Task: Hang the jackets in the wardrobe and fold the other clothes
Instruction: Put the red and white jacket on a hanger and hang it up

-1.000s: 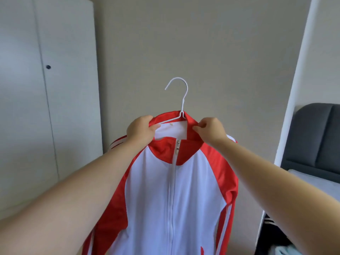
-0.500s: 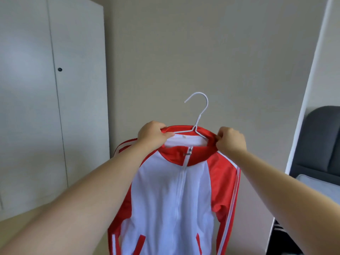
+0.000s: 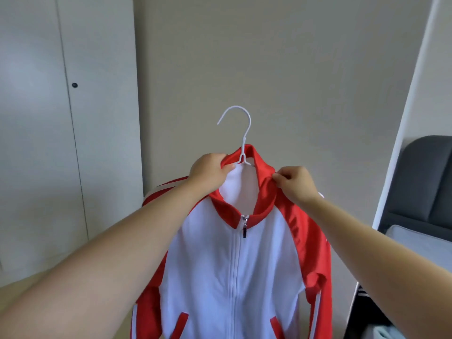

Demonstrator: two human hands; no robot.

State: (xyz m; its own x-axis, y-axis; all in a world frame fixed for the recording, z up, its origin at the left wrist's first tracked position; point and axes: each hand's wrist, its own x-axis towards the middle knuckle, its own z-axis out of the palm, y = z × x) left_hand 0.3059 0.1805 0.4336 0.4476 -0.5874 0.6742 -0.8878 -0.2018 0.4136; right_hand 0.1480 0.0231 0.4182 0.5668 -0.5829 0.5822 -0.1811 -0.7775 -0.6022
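Beige wall (image 3: 305, 81) fills the space ahead of you, with a tall white wardrobe (image 3: 36, 143) standing on your left, both of its doors closed, and a white frame edge on your right beyond which a dark grey padded headboard (image 3: 425, 182) shows. Between them you hold up one red-and-white zip-up track jacket (image 3: 234, 265), zipped to the neck and already threaded on one thin white wire hanger (image 3: 238, 133), its hook free above the collar. Your left hand (image 3: 210, 172) grips the left side of the red collar, fingers curled over the fabric close to the hanger's neck; your right hand (image 3: 293, 183) pinches the right side of the collar between thumb and fingertips. Compared with half a second ago, your view has swung back to the right, so less of the wardrobe shows, and the collar now stands taller around the hanger, which suggests you are settling the jacket squarely before hanging it. By my judgement that leaves the jacket ready to go in, yet the wardrobe doors must be opened first, so one hand will have to let go. Count so far: one jacket, one hanger, two wardrobe doors, one small dark knob (image 3: 74, 85). Some dark striped cloth shows low on your right, too cropped to identify.
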